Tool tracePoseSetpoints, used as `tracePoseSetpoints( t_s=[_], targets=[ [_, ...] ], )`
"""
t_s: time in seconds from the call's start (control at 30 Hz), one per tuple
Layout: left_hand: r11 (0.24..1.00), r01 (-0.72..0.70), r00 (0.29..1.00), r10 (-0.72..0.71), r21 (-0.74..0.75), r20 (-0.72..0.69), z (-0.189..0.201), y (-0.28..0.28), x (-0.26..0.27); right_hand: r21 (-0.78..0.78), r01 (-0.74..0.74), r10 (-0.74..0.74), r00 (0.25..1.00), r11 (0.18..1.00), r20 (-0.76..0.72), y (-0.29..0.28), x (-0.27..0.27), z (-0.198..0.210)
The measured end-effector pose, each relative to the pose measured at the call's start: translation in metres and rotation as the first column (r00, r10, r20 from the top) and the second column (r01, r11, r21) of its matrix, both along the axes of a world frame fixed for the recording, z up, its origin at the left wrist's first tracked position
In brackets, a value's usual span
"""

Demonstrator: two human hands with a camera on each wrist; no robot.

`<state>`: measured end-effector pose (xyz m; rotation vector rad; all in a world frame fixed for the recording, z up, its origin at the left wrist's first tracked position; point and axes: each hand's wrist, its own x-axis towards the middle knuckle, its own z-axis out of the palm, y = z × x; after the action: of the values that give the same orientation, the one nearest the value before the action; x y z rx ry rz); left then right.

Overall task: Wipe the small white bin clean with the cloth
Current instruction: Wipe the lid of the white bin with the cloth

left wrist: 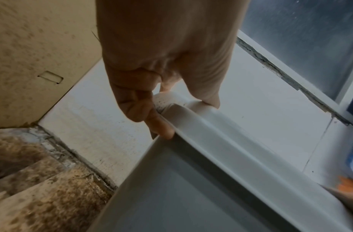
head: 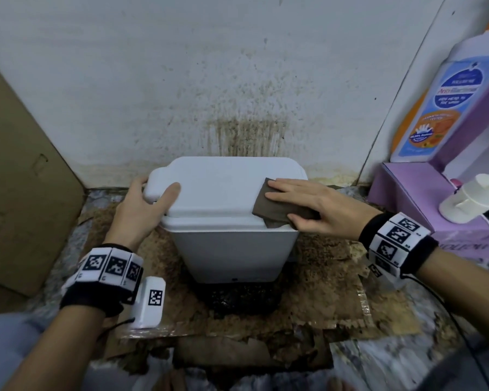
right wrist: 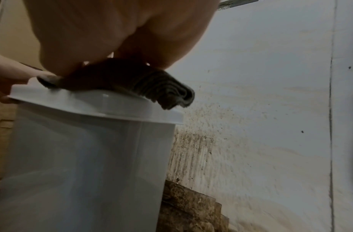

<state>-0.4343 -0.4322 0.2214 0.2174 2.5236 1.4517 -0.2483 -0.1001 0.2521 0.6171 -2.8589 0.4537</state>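
The bin (head: 232,244) stands at the middle of the frame against a stained wall, lid (head: 223,187) closed. The left hand (head: 144,210) curls round the lid's left-hand tab, likely to steady it. The right hand (head: 314,207) lies flat, fingers straight, pressing the cloth (head: 277,207) onto the lid's right edge to wipe.

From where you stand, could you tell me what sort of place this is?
Probably a grubby utility or storage corner indoors: a splatter-stained wall, soiled cardboard on the floor, and an antibacterial wash display.
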Motion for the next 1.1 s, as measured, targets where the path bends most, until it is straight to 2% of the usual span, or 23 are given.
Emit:
tracePoseSetpoints(
  t_s=[0.23,0.37,0.57,0.8,1.1],
  targets=[
    [1.000,0.016,1.000,-0.016,-0.003,-0.016,0.000,0.001,0.002,0.026,0.022,-0.020,0.997,0.999,-0.080,0.001,-0.002,-0.002],
    [1.000,0.019,1.000,-0.019,0.000,-0.020,-0.001,0.002,0.003,0.120,0.028,-0.014,0.993,0.992,-0.115,-0.031,-0.019,-0.001],
    [1.000,0.012,0.999,-0.012,-0.004,-0.035,-0.001,0.001,0.004,0.127,0.030,-0.015,0.993,0.991,-0.115,-0.068,-0.039,0.001],
    [1.000,0.003,1.000,-0.003,-0.006,-0.014,0.001,0.000,0.004,0.069,0.023,-0.022,1.000,0.997,-0.020,-0.037,-0.022,0.001],
    [1.000,0.005,1.000,-0.004,0.004,-0.020,0.001,0.001,0.006,-0.045,0.061,-0.061,0.998,0.997,-0.002,0.002,0.003,0.001]
  ],
)
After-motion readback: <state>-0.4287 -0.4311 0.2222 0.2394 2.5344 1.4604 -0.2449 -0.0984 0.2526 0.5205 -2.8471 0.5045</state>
